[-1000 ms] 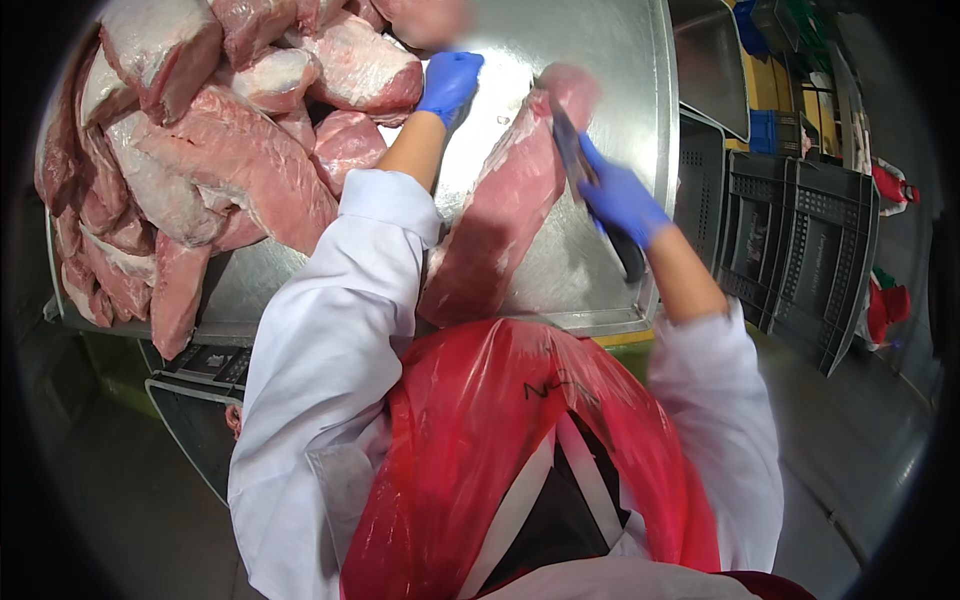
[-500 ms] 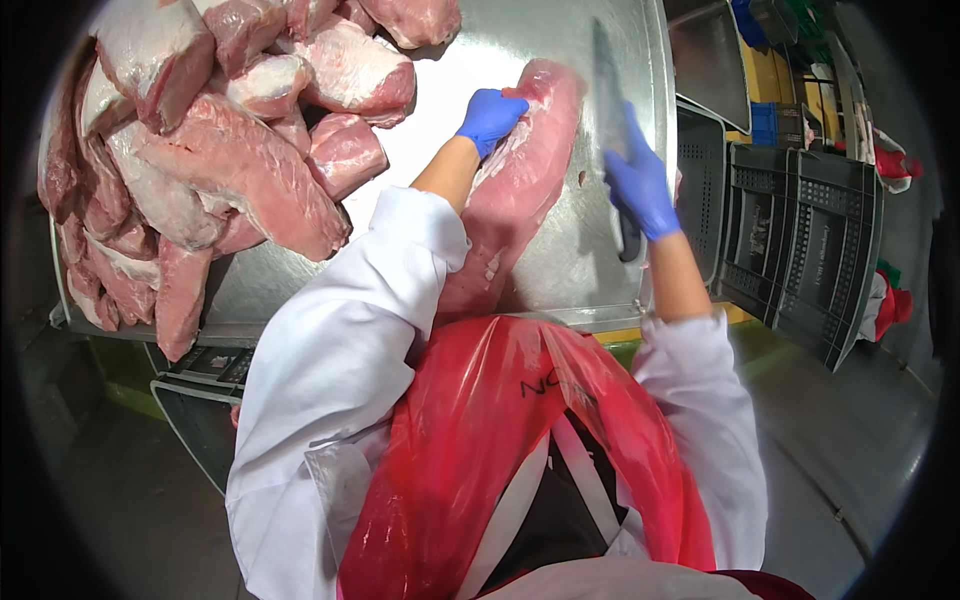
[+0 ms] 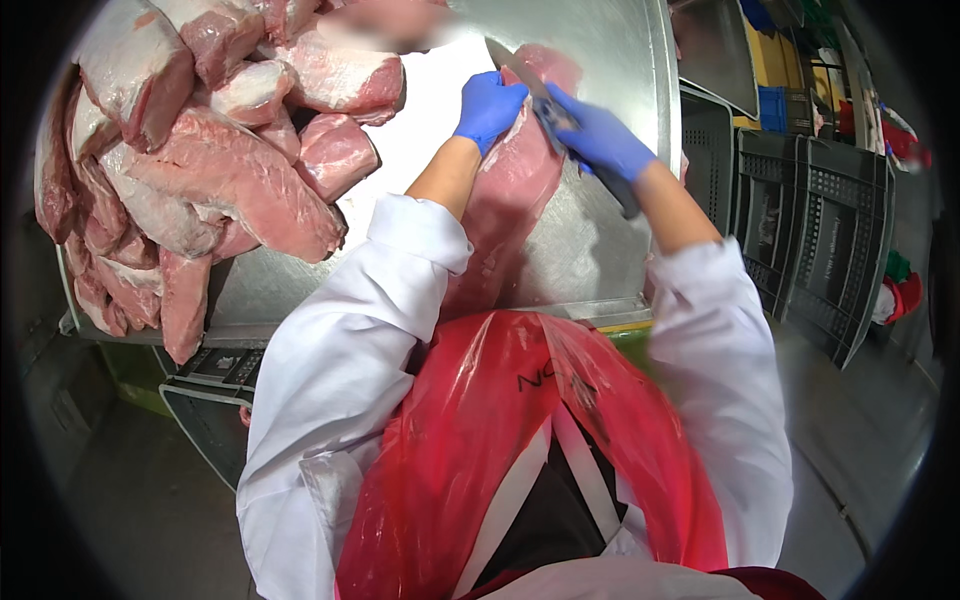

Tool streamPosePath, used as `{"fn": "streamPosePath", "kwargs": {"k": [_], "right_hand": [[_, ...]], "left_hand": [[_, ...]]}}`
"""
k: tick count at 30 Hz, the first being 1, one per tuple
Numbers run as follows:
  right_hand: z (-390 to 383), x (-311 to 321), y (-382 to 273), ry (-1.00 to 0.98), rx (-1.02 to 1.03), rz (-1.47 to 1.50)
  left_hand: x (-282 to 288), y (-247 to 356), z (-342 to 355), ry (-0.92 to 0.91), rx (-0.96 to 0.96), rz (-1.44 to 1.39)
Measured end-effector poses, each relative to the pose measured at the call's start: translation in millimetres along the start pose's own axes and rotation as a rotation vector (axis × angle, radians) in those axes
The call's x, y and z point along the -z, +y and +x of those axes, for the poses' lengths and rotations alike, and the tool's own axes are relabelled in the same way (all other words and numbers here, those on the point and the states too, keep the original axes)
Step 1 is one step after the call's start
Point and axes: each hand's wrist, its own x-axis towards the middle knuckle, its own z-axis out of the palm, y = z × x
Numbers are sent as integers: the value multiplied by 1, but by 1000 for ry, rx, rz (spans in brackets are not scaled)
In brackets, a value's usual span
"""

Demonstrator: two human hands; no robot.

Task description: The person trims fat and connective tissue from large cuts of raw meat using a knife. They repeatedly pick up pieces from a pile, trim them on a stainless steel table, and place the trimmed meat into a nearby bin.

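Right fingers [image 3: 578, 108] wrapped round one knife [image 3: 519, 68], left fingers [image 3: 503, 97] pinching the edge of one long meat slab [image 3: 518, 190] between the two, one heap of ten-plus meat pieces [image 3: 225, 180] well left of both on one tabletop [image 3: 600, 265].

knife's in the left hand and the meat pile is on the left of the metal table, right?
Not the left hand: the head view shows the knife in the right hand. The meat pile is indeed on the left of the metal table.
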Motion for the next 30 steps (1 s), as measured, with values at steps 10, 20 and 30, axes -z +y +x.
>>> {"fn": "streamPosePath", "kwargs": {"k": [10, 20, 30], "right_hand": [[-13, -15, 25, -61, -13, 221], [-39, -62, 20, 67, -59, 326], [-68, -113, 25, 122, -34, 309]], "left_hand": [[15, 47, -1, -120, -39, 101], [8, 55, -5, -220, -178, -53], [12, 70, -10, -307, -262, 157]]}}
